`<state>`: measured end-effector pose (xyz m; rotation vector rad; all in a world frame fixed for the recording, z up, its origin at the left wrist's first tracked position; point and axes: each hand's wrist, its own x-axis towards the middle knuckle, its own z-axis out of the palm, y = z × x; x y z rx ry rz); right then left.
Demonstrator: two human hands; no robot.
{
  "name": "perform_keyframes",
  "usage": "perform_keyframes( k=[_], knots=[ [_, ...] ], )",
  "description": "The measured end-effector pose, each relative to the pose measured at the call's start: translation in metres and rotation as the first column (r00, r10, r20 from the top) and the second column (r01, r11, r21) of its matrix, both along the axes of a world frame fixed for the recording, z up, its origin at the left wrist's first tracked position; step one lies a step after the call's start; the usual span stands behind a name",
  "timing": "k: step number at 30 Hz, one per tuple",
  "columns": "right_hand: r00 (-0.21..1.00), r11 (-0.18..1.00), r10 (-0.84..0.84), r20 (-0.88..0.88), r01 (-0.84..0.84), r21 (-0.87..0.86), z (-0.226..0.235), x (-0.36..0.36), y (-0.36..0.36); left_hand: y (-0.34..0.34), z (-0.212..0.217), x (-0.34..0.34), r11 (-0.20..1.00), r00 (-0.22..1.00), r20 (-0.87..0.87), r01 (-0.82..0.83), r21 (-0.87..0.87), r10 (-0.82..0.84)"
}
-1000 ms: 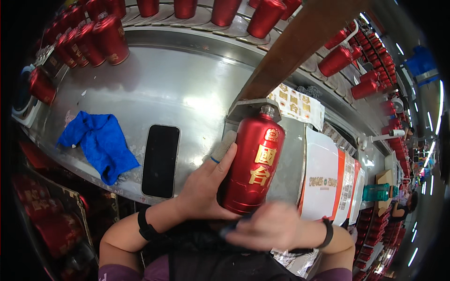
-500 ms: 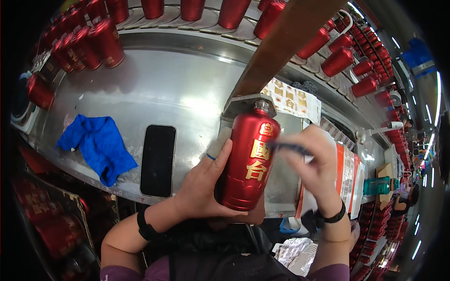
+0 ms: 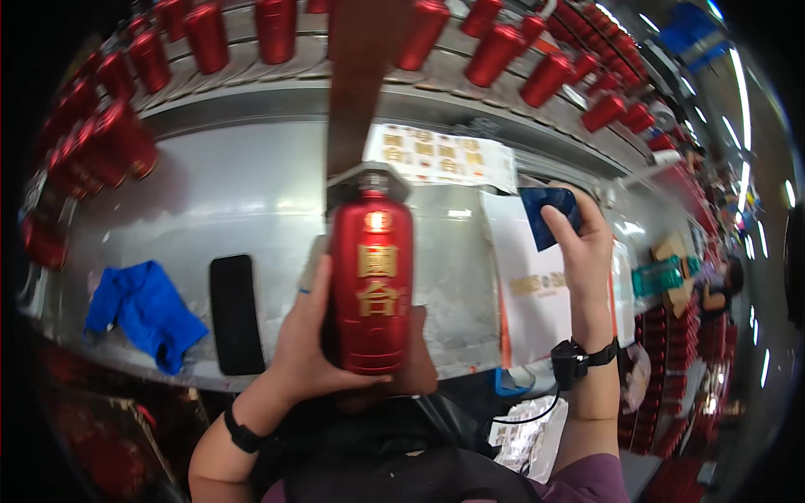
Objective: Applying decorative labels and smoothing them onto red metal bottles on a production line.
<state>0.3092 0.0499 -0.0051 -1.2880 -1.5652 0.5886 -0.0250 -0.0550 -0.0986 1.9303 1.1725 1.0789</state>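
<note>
My left hand (image 3: 314, 339) grips a tall red bottle (image 3: 371, 277) with gold characters on its side, holding it upright above the near edge of the steel table (image 3: 243, 197). A clear wrap covers the bottle's cap. My right hand (image 3: 580, 251) is out to the right of the bottle, raised over a stack of white cartons (image 3: 528, 277), and pinches a small dark blue cloth (image 3: 547, 214) between fingers and thumb. The two hands are well apart.
A black phone (image 3: 235, 312) and a crumpled blue cloth (image 3: 147, 312) lie on the table's left part. Rows of red bottles (image 3: 113, 138) stand along the left and on the conveyor behind. A sheet of gold labels (image 3: 440, 155) lies beyond the bottle. Another person (image 3: 723, 285) stands far right.
My right hand has left the bottle's side and swung out to the right over the white cartons, carrying the dark blue cloth. The bottle stays upright in my left hand.
</note>
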Motion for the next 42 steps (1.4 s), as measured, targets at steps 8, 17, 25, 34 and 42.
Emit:
perform_keyframes(
  k=[8, 17, 25, 34, 42],
  knots=[
    [0.961, 0.77, -0.241, 0.134, 0.274, -0.577, -0.046, 0.255, -0.054, 0.011, 0.0, 0.051, 1.0, 1.0, -0.024, -0.017, -0.015, 0.016],
    [0.791, 0.834, -0.023, 0.611, 0.352, -0.424, -0.058, 0.266, -0.017, 0.011, -0.009, 0.076, 0.999, 0.999, -0.015, -0.028, 0.035, 0.029],
    [0.703, 0.911, 0.153, 0.694, 0.172, -0.375, -0.062, 0.242, 0.053, 0.009, -0.005, 0.062, 0.997, 0.996, -0.076, -0.039, 0.06, 0.043],
    [0.703, 0.688, 0.525, 0.479, -0.019, -0.726, -0.053, 0.205, 0.113, 0.01, -0.004, 0.043, 0.999, 0.999, -0.025, -0.029, 0.019, 0.029],
    [0.783, 0.779, 0.308, 0.54, 0.117, -0.615, -0.067, 0.186, 0.152, 0.005, -0.004, 0.021, 0.999, 0.999, 0.047, -0.005, -0.039, 0.007]
  ],
)
